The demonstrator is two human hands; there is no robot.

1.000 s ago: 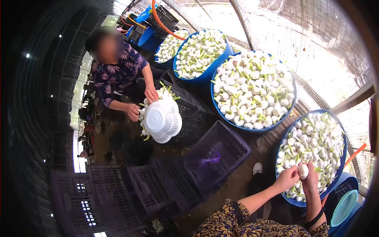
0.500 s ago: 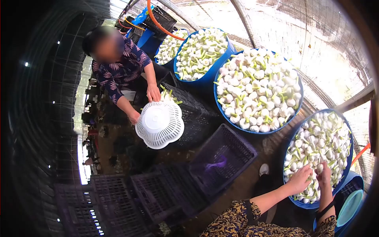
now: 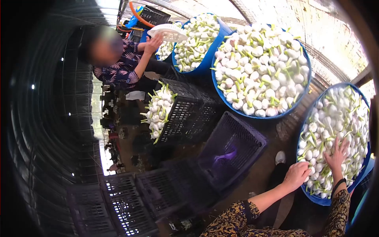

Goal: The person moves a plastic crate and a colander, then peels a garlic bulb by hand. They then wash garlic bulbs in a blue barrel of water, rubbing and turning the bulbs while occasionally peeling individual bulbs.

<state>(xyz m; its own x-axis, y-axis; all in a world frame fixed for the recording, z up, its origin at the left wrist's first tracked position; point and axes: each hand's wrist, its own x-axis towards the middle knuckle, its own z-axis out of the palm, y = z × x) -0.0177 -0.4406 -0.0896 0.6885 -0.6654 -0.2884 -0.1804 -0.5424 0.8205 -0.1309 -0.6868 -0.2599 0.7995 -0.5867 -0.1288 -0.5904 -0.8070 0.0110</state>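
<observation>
While the right hand (image 3: 337,154) lies flat with fingers spread on the garlic bulbs (image 3: 335,114), the left hand (image 3: 296,175) curls over the blue tub's (image 3: 321,201) rim; whether it grips anything, I cannot tell. Bulbs lie directly beneath the right palm and beside the left fingertips. The work in hand appears to be sorting through loose bulbs; lifting one would call for closing the fingers around it. Beyond, a co-worker (image 3: 118,75) holds a white basket (image 3: 167,32).

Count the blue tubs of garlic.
4: nearest tub at right, large tub beyond it, third tub behind that, and fourth tub farthest back, partly hidden. More may be hidden.
</observation>
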